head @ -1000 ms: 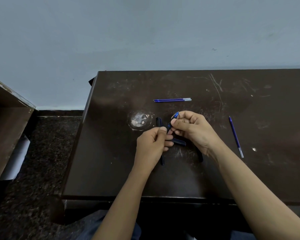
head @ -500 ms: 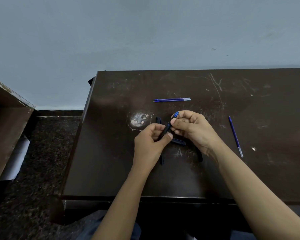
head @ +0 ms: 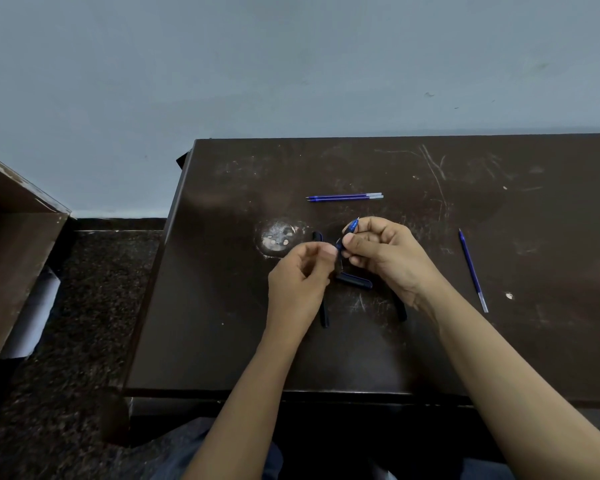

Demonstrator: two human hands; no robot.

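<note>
Slid left hand [head: 300, 278] slightly leftward along the blue pen [head: 352, 226] since a moment ago. Pinches pen, tip up, in right hand [head: 388, 254] fingers above the counter [head: 222, 306]. Curls left fingers [head: 328, 251] beside pen's lower end; cannot tell whether gripping. Lying farther back, two refills [head: 345, 197]; beneath the hands, dark barrel [head: 354, 280]; well right, single refill [head: 473, 271].

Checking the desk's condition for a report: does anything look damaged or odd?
Yes. The table has a pale, worn round patch near its middle and long scratches toward the far edge. A pair of refills and a single refill lie loose.
</note>
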